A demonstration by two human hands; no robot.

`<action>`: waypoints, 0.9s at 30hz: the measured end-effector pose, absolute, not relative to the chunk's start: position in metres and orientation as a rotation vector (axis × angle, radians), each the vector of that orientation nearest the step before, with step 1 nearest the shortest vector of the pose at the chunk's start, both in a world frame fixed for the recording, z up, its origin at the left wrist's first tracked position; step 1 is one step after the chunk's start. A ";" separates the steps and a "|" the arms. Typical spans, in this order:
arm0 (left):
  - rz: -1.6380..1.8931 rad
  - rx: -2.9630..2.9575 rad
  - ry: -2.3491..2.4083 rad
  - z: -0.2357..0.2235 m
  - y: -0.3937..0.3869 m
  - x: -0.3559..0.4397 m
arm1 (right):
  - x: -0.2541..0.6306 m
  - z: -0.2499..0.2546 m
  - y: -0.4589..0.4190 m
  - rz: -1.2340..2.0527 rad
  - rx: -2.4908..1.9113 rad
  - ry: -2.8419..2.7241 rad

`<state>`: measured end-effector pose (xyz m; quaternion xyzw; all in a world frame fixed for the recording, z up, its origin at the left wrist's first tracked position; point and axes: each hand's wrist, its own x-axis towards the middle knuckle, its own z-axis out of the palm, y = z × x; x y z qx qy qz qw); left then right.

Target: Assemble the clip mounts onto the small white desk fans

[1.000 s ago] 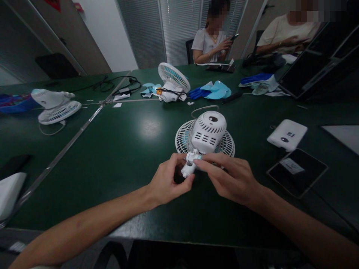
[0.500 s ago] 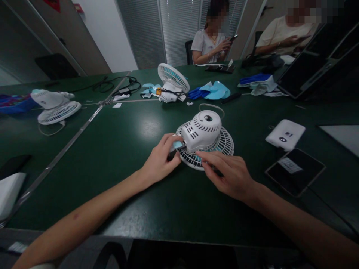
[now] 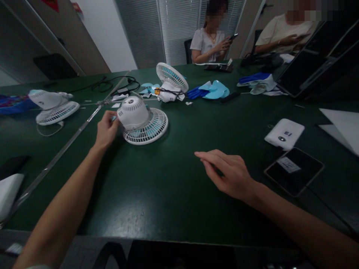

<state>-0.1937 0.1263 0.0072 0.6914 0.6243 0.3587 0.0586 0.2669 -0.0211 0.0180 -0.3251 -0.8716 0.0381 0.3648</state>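
Second fan (image 3: 53, 101): left of the grip, apart; a wide swing of the held fan (image 3: 133, 115) could knock it.
Left hand (image 3: 108, 127): it appears to be grasping the held fan near its neck; the contact is covered, so its firmness I cannot tell.
Held fan: just right of the grip, cage (image 3: 147, 130) downward; the one-sided hold may let it tip. Whether it touches the table (image 3: 168, 179) is unclear.
Right hand (image 3: 226, 172): well right of the grip, holding nothing visible, so a slip would find no support.
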 end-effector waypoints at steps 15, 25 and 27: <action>1.494 2.169 2.150 0.001 0.120 -0.212 | 0.266 0.015 -0.018 0.183 -0.851 -2.233; 1.334 2.222 2.270 0.011 0.111 -0.181 | 0.265 0.015 -0.019 0.206 -0.853 -2.246; 1.486 2.081 2.208 0.006 0.116 -0.187 | 0.265 0.015 -0.019 0.206 -0.858 -2.249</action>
